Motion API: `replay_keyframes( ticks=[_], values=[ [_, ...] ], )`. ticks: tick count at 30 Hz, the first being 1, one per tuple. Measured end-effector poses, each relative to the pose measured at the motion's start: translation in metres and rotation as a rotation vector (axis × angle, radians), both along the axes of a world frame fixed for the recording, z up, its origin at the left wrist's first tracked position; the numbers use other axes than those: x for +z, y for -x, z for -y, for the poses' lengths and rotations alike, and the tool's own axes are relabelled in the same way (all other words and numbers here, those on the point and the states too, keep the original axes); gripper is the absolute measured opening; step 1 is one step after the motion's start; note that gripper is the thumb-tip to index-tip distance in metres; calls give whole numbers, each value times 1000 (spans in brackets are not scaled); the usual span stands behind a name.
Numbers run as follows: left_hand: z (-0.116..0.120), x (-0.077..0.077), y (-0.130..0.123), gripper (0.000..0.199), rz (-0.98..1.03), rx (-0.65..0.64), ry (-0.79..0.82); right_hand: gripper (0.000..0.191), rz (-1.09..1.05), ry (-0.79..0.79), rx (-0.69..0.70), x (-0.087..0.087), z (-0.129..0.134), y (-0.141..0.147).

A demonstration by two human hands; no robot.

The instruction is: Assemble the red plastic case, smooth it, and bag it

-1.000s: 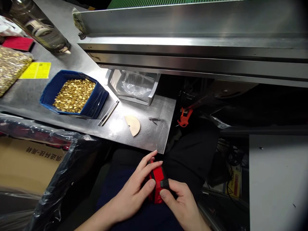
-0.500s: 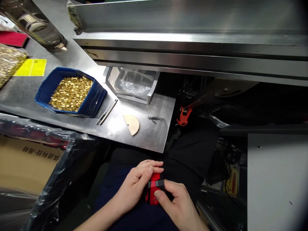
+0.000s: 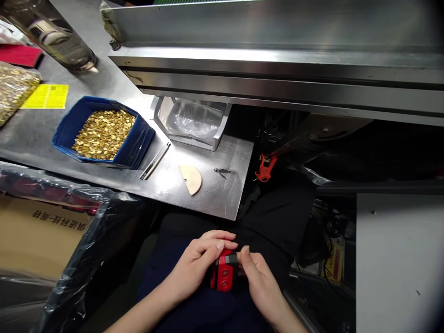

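A small red and black object rests over the lap, its red face with two round spots turned up. My left hand is closed over its far left side, thumb and fingers bent round the top. On the right, my right hand is beside the object with the thumb raised off it; its curled fingers touch or nearly touch the black side, and their tips are partly hidden. Beyond the hands, on the metal table, lie a pale half-disc and small metal pliers.
A blue bin of gold pieces, a knife and a grey bin with clear bags stand on the table. A metal beam crosses above. At lower left is a plastic-lined box; an orange tool hangs right of the table.
My right thumb has lifted off the red face and moved up and right, uncovering the two round spots. My left hand has barely moved.
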State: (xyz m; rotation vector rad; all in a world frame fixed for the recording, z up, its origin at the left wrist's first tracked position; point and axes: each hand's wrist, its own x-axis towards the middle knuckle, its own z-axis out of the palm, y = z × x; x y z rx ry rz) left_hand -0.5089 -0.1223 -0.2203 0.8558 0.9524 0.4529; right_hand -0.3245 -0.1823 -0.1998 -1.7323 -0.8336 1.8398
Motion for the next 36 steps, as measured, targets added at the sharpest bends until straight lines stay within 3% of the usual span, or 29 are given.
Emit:
replay_keyframes(
  ticks=[4, 6, 8, 12, 15, 19, 26, 32, 36],
  values=[
    [-2, -9, 0, 40, -13, 122, 160, 33, 58, -219, 353, 3, -8, -8],
    [-4, -13, 0, 41, 5, 146, 219, 21, 156, -312, 419, -2, -9, -7],
    [-6, -14, 0, 39, 8, 149, 199, 20, 227, -401, 417, -10, -6, -3],
    [-14, -10, 0, 35, -105, 155, -41, 38, 267, -478, 357, -17, -2, 4],
    [-18, -1, -1, 38, -155, 143, -91, 39, 196, -436, 260, -10, -6, 7],
    [-13, 10, -1, 36, -80, 94, -119, 31, 108, -384, 169, 5, -16, 7],
    [-4, 16, 3, 36, 23, -39, -234, 22, 74, -322, 138, 21, -32, 7],
    [-9, 13, -8, 33, -30, 114, -191, 28, 74, -270, 158, 18, -35, 7],
    [-18, 7, -12, 39, -100, 213, 35, 31, 49, -164, 214, 11, -32, 4]
  ],
)
